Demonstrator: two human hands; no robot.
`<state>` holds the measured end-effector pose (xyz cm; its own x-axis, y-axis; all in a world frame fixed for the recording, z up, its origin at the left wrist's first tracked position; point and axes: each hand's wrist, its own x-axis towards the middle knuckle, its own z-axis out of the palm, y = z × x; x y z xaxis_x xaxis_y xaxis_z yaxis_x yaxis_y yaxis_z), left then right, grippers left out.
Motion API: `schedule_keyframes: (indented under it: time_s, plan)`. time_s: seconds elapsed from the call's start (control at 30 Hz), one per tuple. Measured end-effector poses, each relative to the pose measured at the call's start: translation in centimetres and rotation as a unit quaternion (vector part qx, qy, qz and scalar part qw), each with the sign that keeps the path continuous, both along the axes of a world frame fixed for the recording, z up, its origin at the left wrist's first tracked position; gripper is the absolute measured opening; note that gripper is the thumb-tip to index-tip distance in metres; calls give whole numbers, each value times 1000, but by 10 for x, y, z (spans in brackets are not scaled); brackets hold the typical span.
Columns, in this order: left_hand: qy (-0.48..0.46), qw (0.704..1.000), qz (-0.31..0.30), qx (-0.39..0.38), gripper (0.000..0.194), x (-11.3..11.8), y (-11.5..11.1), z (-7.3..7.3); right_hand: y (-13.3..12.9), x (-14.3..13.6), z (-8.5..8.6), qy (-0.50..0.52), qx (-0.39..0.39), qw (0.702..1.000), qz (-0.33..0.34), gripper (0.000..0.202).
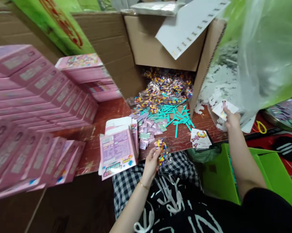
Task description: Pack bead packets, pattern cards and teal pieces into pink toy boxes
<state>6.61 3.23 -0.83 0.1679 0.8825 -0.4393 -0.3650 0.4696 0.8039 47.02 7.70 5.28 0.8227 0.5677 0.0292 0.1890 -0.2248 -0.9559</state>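
Note:
My left hand [152, 160] is closed on a small clear bag of colourful beads [162, 151], held just over my lap at the table's front edge. Out to the right, my right hand [232, 118] pinches a white printed card [223, 109] above a clear bag and scattered white pieces. Flat pink cartons [118, 150] lie left of the bead bag. Between the hands, a small stack of patterned cards [200, 138] rests at the table edge. Small purple and green sachets [148, 129] and turquoise sticks [176, 115] are spread behind the left hand.
An open cardboard box [160, 42] spills many bead bags [165, 85] onto the red table [112, 111]. Rows of pink boxes [41, 84] are stacked on the left. White plastic pieces [220, 81] heap at right under a translucent bag [264, 58]. A green bin [269, 171] stands below.

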Motion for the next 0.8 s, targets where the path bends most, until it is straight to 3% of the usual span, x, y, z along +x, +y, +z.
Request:
schedule_keyframes:
  time_s: [0.03,0.07,0.17,0.23,0.27,0.33,0.43,0.53,0.6,0.7,0.8]
  plan:
    - [-8,1000,6,11,41,3,1,-4,-15,-38,-9,79,73,993,57,25]
    - [-23,1000,6,20,45,5,1,-7,-31,-82,-19,157,93,978,102,31]
    - [-57,997,-19,52,56,11,-4,-10,-72,-211,-55,204,60,956,202,42]
    - [-51,996,-31,61,58,12,-10,-9,-83,-264,-71,191,54,947,252,39]
    - [-49,997,-27,58,57,10,-13,-9,-82,-275,-74,155,53,949,268,35]
    - [-56,998,-2,38,54,6,-14,-9,-66,-269,-73,46,58,960,270,32]
    - [-79,996,41,-3,51,-3,-12,-9,-19,-225,-66,-103,3,967,235,34]
    - [-91,994,52,-22,48,-8,-9,-7,29,-194,-65,-118,-135,960,216,51]
    - [-92,994,48,-21,46,-11,-8,-6,47,-190,-64,-86,-172,959,206,59]
    - [-89,994,60,-4,47,-13,-6,-6,45,-195,-56,-47,-162,961,221,59]
    - [-76,994,78,10,49,-15,-3,-8,19,-212,-40,63,-60,951,296,57]
